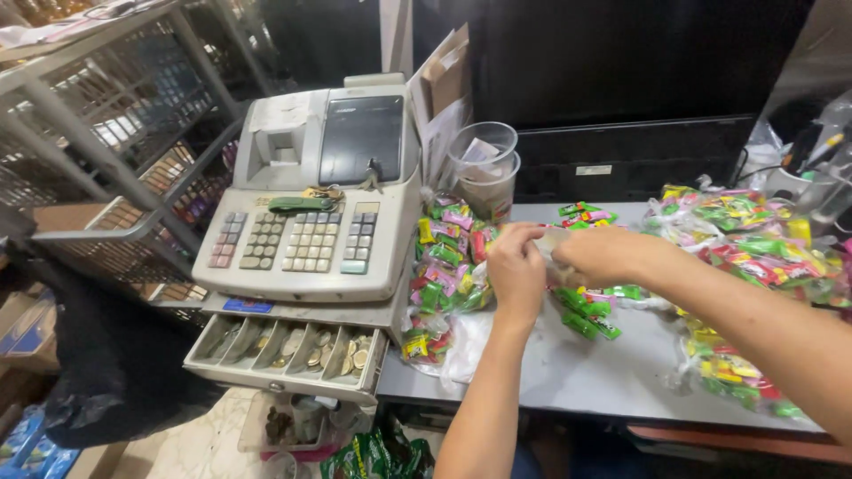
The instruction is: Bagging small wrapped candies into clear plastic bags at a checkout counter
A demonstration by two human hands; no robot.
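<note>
Both hands meet above the table [586, 372]: left hand [517, 270] and right hand [596, 255] fingers pinch, probably, a small clear bag [552, 241], loose candies [590, 315] just beneath for reach.

Beige cash register [311, 204], green, pink and yellow candies [448, 266], grey table [577, 372]

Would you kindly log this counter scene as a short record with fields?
left hand: pinching a clear bag together with the right hand
right hand: at the same bag
clear bag: contents unclear
loose sweets: green packets on the grey counter
cash register: left of the hands, coin drawer open
plastic cups: stacked behind
</note>
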